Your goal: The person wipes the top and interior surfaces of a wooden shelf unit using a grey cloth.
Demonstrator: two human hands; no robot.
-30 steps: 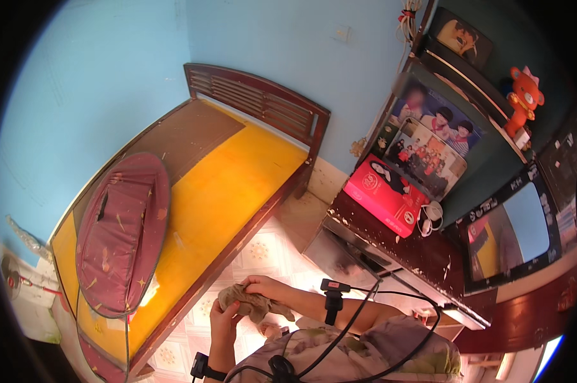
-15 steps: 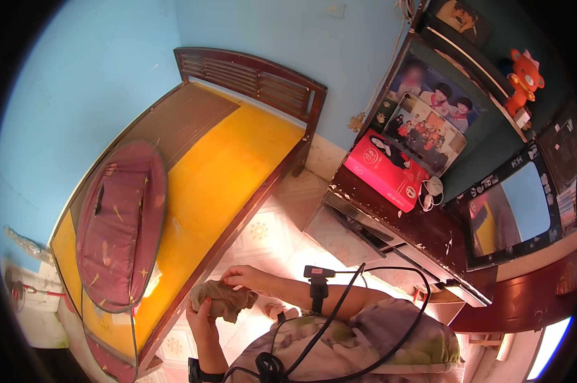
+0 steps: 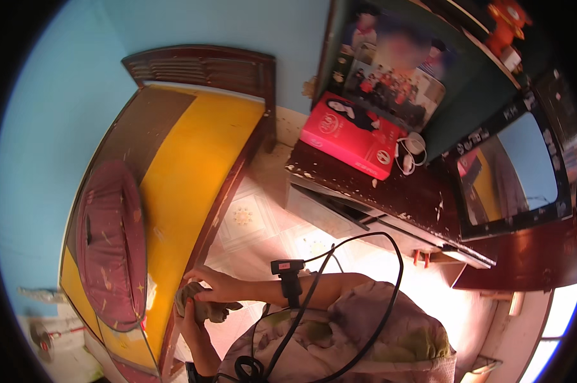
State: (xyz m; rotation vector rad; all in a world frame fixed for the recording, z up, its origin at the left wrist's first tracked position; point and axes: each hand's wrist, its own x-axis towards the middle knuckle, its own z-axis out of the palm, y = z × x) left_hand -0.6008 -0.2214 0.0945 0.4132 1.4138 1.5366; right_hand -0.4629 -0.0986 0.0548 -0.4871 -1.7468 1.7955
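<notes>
A crumpled grey-brown cloth [image 3: 207,312] is bunched up between my two hands, beside the long edge of the bed. Underneath and to the left, my left hand [image 3: 188,322] is closed around the cloth. My right hand [image 3: 213,285] presses on its upper side, fingers bent over it. Part of the cloth hangs loose toward my body. Beyond my hands lies the bed's yellow board [image 3: 192,153] with a brown strip along its far side. A folded maroon fabric item with a wire-like rim [image 3: 113,246] rests on the bed.
To the right stands a dark wooden cabinet [image 3: 422,207] with chipped paint. On it are a red box [image 3: 352,137], a white charger with cable [image 3: 411,153] and a framed mirror [image 3: 515,175]. A black cable [image 3: 390,300] loops from my right wrist across my clothing.
My view has swung to the right, and the cabinet appears nearer. My right hand has come down onto the cloth, which is now gathered more tightly between both hands.
</notes>
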